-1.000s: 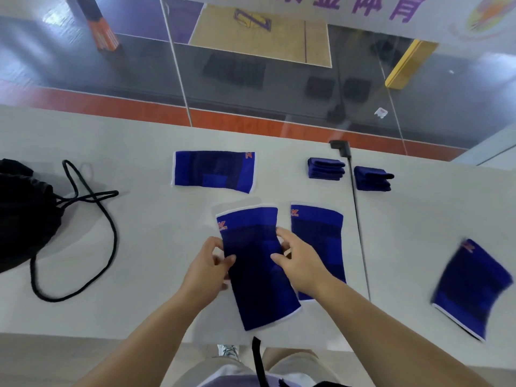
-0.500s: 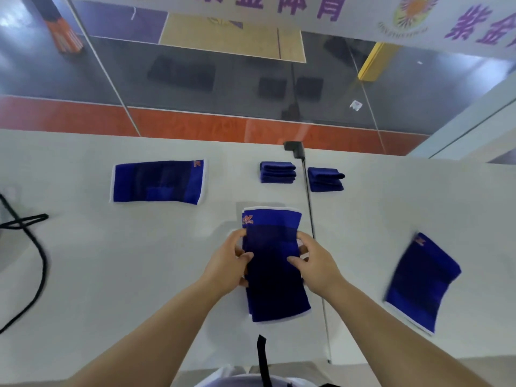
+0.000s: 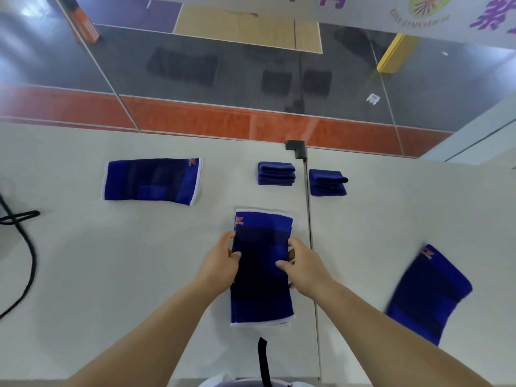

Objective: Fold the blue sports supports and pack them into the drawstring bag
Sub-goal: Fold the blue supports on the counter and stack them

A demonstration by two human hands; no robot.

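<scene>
A blue sports support [image 3: 261, 291] lies lengthwise on the white table [image 3: 111, 269] in front of me, stacked on a second one whose white edge shows beneath. My left hand [image 3: 220, 261] pinches its left edge and my right hand [image 3: 303, 263] pinches its right edge, thumbs on top. Another flat support [image 3: 152, 181] lies at the back left, and one more [image 3: 427, 294] at the right. Two folded supports [image 3: 276, 173] [image 3: 327, 182] sit at the back. Of the drawstring bag only its black cord [image 3: 25, 241] shows at the left edge.
A seam [image 3: 312, 261] between two table halves runs front to back just right of my hands, ending at a black bracket [image 3: 298, 148]. Glass panels stand along the table's far edge. A black strap [image 3: 264, 358] hangs at the near edge.
Both hands slid the held support to the right onto the neighbouring one and squared the pair. The view has swung right, so the black bag has left the frame.
</scene>
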